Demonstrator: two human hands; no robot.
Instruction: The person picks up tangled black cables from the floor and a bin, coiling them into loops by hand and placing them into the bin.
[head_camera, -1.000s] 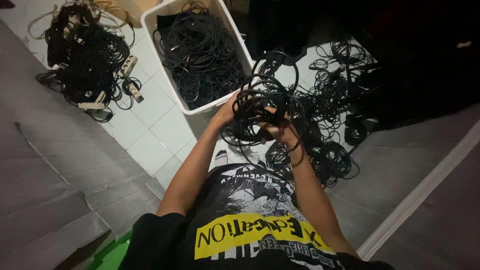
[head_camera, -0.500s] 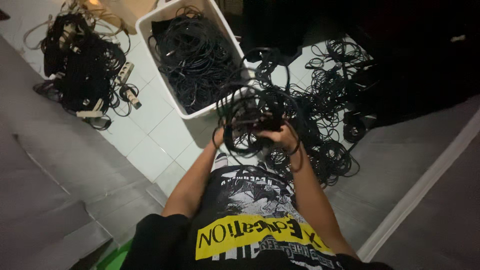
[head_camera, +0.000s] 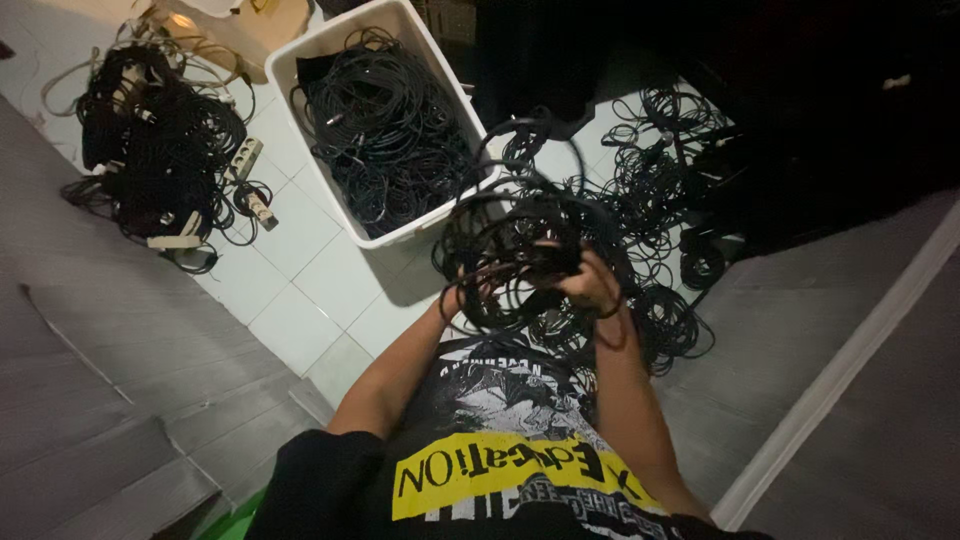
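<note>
Both hands — left hand (head_camera: 478, 285), right hand (head_camera: 590, 285) — clench a springy bundle of thin black cable loops (head_camera: 520, 240), held above the tiled floor (head_camera: 300, 290). Beside it sits a white rectangular plastic tub (head_camera: 290, 75) — heaped with glossy coils.

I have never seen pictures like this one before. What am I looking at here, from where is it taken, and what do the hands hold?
The picture comes from a camera worn on a person's head, looking down past their black printed shirt. No machine is here, only two bare hands. The left hand and the right hand hold up a bundle of looped black cable between them. Below is a white tiled floor. On it stands a white rectangular plastic bin filled with coiled black cables. To the left lies a heap of black cables with pale power strips. More loose black cable coils lie on the right.
</note>
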